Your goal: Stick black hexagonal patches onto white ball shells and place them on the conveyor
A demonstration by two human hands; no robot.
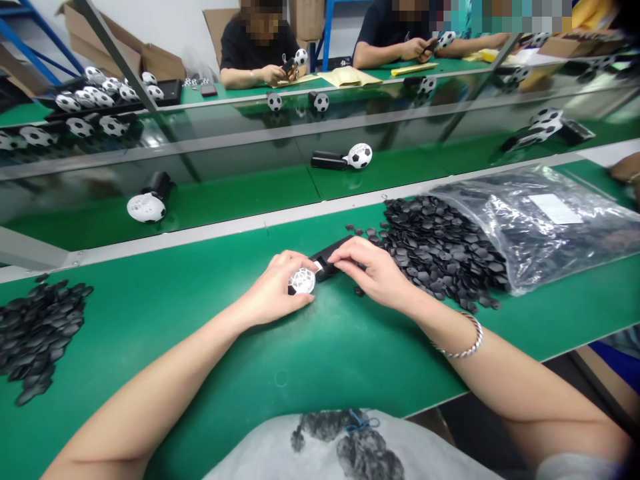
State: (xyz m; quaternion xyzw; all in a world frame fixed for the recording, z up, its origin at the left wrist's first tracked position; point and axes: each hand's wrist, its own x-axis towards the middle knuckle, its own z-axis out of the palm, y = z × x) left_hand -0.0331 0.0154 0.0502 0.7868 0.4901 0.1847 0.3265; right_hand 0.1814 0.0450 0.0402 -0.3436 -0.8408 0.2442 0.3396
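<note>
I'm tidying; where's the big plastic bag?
In the head view, the big plastic bag lies on the green table, right of the right hand, beside black pieces.

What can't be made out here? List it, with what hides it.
All in the head view:
Hidden: the left side of the white ball, behind the left hand.
Hidden: part of the black handle, behind the right hand.
Cut off: the left pile of black pieces, by the left edge.
Too small and blurred: any print on the white label.

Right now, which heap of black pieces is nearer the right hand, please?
The heap spilling from the bag, beside the right hand; the other heap lies far left.
</note>
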